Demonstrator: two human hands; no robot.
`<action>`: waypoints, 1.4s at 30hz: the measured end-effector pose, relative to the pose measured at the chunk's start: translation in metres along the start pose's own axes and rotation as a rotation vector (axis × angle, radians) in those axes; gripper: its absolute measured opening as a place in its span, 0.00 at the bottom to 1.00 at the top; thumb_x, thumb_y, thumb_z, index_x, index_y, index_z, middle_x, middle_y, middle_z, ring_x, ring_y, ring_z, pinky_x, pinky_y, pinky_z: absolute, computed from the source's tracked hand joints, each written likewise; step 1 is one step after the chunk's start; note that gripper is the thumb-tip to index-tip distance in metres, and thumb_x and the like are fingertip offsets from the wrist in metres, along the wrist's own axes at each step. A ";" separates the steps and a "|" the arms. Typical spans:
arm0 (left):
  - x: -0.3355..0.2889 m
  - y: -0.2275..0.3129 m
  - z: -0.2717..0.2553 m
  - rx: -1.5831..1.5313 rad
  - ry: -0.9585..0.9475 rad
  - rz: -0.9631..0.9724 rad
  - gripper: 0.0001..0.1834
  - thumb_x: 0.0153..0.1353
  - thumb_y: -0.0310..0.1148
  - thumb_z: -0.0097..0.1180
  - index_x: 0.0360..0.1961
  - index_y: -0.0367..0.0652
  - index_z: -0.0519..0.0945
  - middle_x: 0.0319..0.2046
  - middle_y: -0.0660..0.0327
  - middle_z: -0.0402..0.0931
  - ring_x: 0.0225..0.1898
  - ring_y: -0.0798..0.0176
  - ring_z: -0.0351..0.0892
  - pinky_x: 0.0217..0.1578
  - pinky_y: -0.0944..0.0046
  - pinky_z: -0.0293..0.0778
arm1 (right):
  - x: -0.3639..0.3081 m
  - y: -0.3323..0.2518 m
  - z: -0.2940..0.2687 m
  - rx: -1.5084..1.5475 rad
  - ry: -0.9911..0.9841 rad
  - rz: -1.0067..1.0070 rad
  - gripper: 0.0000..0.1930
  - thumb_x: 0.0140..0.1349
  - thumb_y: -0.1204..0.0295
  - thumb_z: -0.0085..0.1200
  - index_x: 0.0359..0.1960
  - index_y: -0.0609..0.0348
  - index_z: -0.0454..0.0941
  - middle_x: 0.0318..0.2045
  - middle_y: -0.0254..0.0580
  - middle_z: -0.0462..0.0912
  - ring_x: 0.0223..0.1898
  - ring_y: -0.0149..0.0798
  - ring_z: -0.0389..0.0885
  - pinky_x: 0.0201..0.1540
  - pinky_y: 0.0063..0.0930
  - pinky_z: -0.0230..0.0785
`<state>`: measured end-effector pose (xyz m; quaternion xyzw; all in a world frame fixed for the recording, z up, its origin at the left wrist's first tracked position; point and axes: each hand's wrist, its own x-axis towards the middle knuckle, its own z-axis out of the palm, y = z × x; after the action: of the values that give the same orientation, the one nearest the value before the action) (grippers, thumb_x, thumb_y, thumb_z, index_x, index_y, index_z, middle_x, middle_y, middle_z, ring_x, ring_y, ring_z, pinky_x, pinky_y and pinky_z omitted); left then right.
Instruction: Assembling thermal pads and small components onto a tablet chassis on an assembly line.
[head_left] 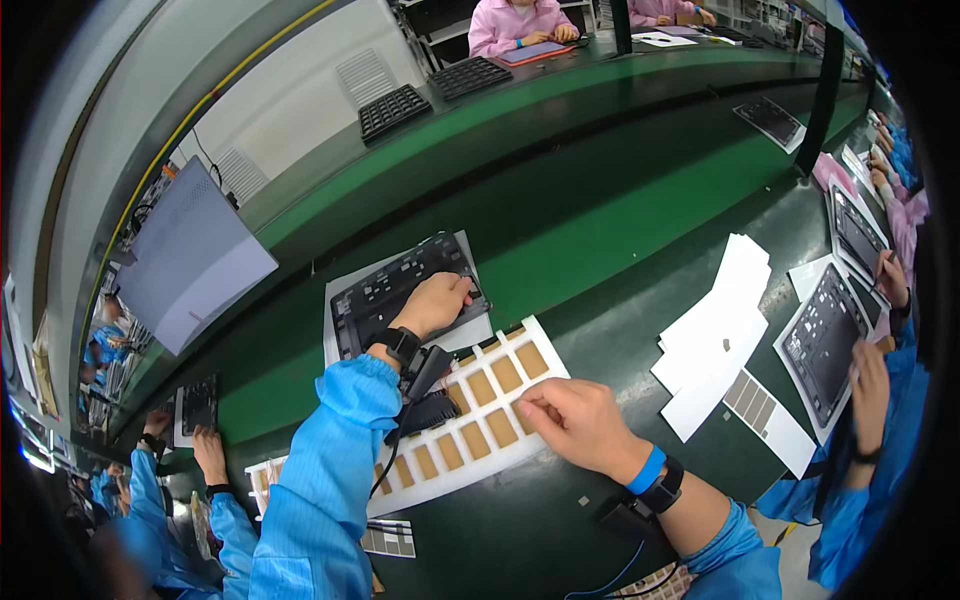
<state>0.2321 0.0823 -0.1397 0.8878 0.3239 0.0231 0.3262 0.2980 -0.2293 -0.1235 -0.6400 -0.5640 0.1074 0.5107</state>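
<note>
A black flat panel (370,308) dotted with small grey and white pieces lies on a white sheet at the belt's near side. My left hand (436,304) rests over its right part, fingers curled down onto the surface; whatever they may hold is hidden. Nearer to me a white foam tray (490,407) with tan-bottomed compartments lies aslant on the dark green table. My right hand (578,422) is over the tray's right end, thumb and fingers pinched together at a compartment. Anything between those fingertips is too small to make out. A black brush-like object (428,411) lies on the tray beneath my left wrist.
White paper sheets (712,335) are spread to the right, beside a card with grey rectangles (750,402). Co-workers' hands are at other panels (826,335) on both sides. A green conveyor belt (580,230) runs behind; black trays (394,112) stand beyond it. A cable trails from each wrist.
</note>
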 end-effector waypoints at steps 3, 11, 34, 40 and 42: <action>-0.004 0.001 -0.004 0.342 0.021 0.117 0.23 0.76 0.46 0.47 0.36 0.37 0.84 0.33 0.48 0.85 0.36 0.44 0.85 0.42 0.48 0.77 | 0.001 -0.001 0.001 -0.007 0.005 -0.007 0.04 0.66 0.72 0.62 0.33 0.57 0.80 0.26 0.41 0.84 0.25 0.45 0.84 0.29 0.36 0.75; -0.018 0.034 -0.013 0.611 -0.069 0.083 0.22 0.76 0.45 0.40 0.45 0.42 0.83 0.41 0.42 0.85 0.46 0.34 0.83 0.50 0.40 0.77 | 0.000 0.000 0.002 -0.023 0.003 -0.011 0.04 0.66 0.72 0.62 0.33 0.56 0.81 0.25 0.41 0.84 0.25 0.44 0.83 0.29 0.36 0.74; -0.187 0.067 -0.078 0.438 -0.101 0.634 0.13 0.62 0.29 0.65 0.47 0.39 0.85 0.46 0.53 0.80 0.51 0.47 0.79 0.51 0.52 0.78 | 0.000 -0.003 0.004 -0.028 0.008 0.039 0.04 0.64 0.71 0.63 0.34 0.56 0.85 0.22 0.39 0.83 0.21 0.39 0.81 0.26 0.32 0.73; -0.185 0.066 -0.039 0.719 -0.128 0.757 0.15 0.55 0.27 0.61 0.45 0.36 0.83 0.45 0.57 0.81 0.51 0.54 0.79 0.51 0.55 0.79 | -0.002 -0.005 0.002 -0.057 0.002 0.019 0.04 0.64 0.72 0.64 0.33 0.59 0.84 0.23 0.42 0.83 0.21 0.41 0.81 0.27 0.34 0.73; -0.185 0.070 -0.038 0.756 -0.121 0.759 0.13 0.55 0.26 0.61 0.43 0.36 0.82 0.43 0.57 0.80 0.50 0.54 0.78 0.50 0.56 0.80 | -0.002 -0.005 0.002 -0.056 0.005 0.010 0.05 0.64 0.72 0.64 0.33 0.59 0.84 0.24 0.42 0.83 0.21 0.41 0.81 0.27 0.34 0.73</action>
<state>0.1157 -0.0464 -0.0369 0.9977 -0.0536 -0.0300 -0.0290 0.2924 -0.2310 -0.1216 -0.6569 -0.5624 0.0928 0.4935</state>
